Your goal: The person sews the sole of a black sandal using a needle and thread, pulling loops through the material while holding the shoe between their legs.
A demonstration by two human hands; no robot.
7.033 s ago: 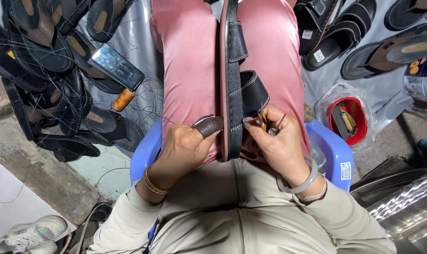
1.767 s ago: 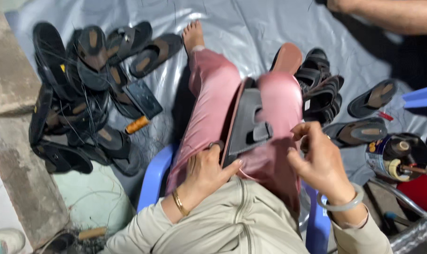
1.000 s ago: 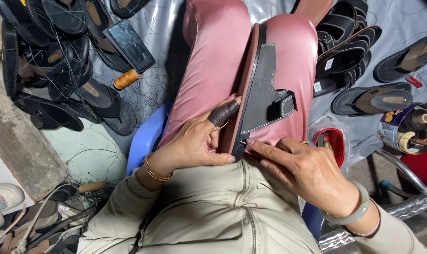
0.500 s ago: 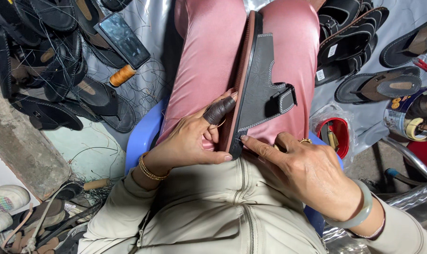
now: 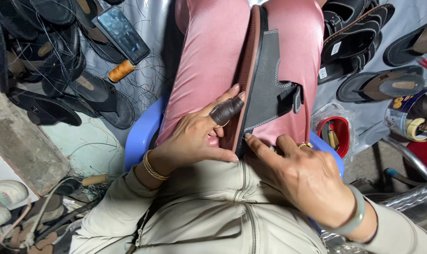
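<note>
Right hand [image 5: 307,181] lower on sandal [image 5: 265,84] heel than before, left hand [image 5: 199,138] unchanged.

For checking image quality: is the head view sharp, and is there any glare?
Head view: soft, even daylight; the sandal and both hands, left hand and right hand, are sharp; mild sheen on the pink trousers; edges bend slightly.

A sandal [image 5: 270,80] is stood on edge between the knees; a thread spool [image 5: 121,70] and phone [image 5: 121,34] are laid to its left.
</note>
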